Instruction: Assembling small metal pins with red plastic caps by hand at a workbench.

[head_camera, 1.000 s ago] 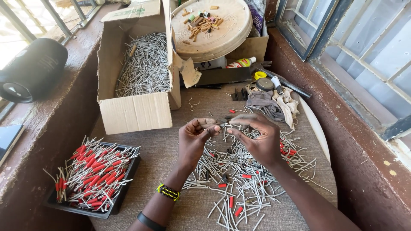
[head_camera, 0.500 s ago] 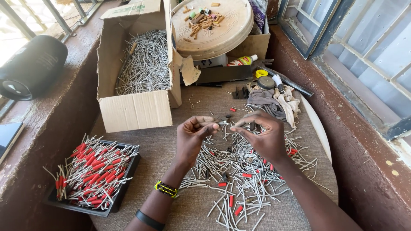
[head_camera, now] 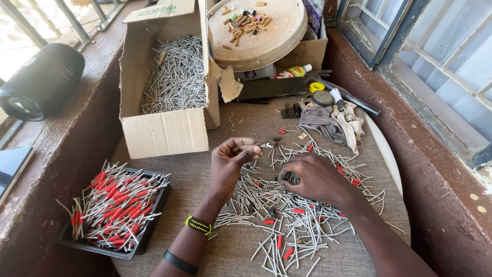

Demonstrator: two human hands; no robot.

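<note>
Hands pinching: left hand [head_camera: 233,164] thin grey stick [head_camera: 265,146]; right hand [head_camera: 312,177] among sticks

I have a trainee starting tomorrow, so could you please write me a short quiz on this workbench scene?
1. True or false: the black tray holds grey sticks with red tips.
2. Which hand holds a small piece pinched in its fingers above the loose pile? A) left hand B) right hand
3. What fills the open cardboard box?

Key: 1. True. 2. A; the right hand is down on the pile. 3. Plain grey sticks, none with red tips showing.
</note>
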